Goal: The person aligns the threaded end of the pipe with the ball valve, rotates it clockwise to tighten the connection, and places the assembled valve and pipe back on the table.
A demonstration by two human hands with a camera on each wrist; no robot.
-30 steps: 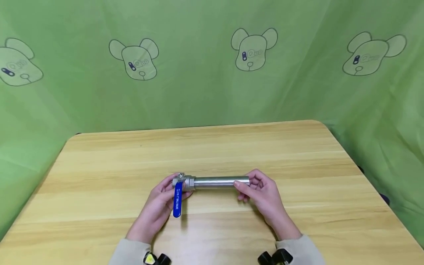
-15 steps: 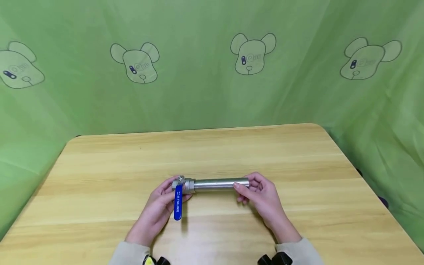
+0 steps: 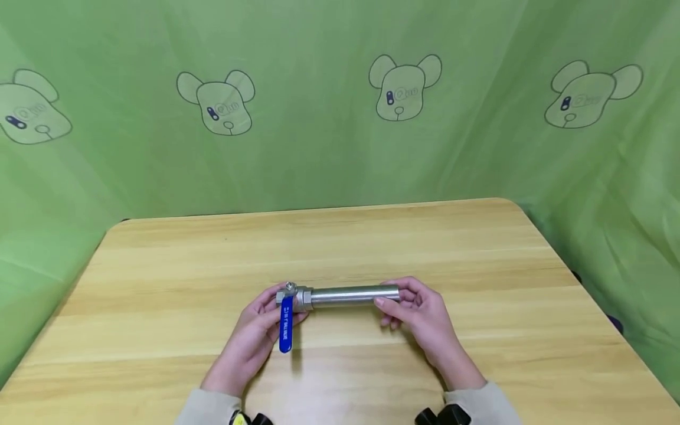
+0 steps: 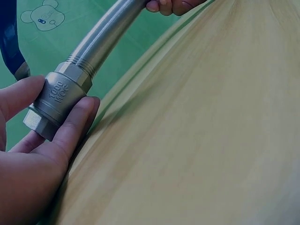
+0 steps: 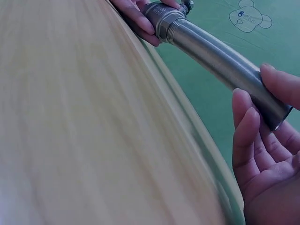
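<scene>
Green cloth (image 3: 329,159) printed with cartoon bear heads hangs behind a light wooden table (image 3: 478,265), and the same cloth shows past the table edge in both wrist views. Over the table's near middle the two hands hold a steel pipe (image 3: 353,294) level, running left to right, with a valve (image 3: 295,297) screwed onto its left end. The left hand (image 3: 255,333) grips the valve body, thumb on one side and fingers curled under the other; the left wrist view shows raised lettering on the body between them. A blue handle (image 3: 285,324) sticks out from the valve toward the person, square to the pipe. The right hand (image 3: 419,319) holds the pipe's open right end, thumb on top and fingertips (image 5: 246,117) pressed against the side, the other fingers loosely bent below. The pipe seems to sit just above the wood rather than on it, though the head view leaves that unclear. Beige sleeves (image 3: 478,404) cover both wrists.
</scene>
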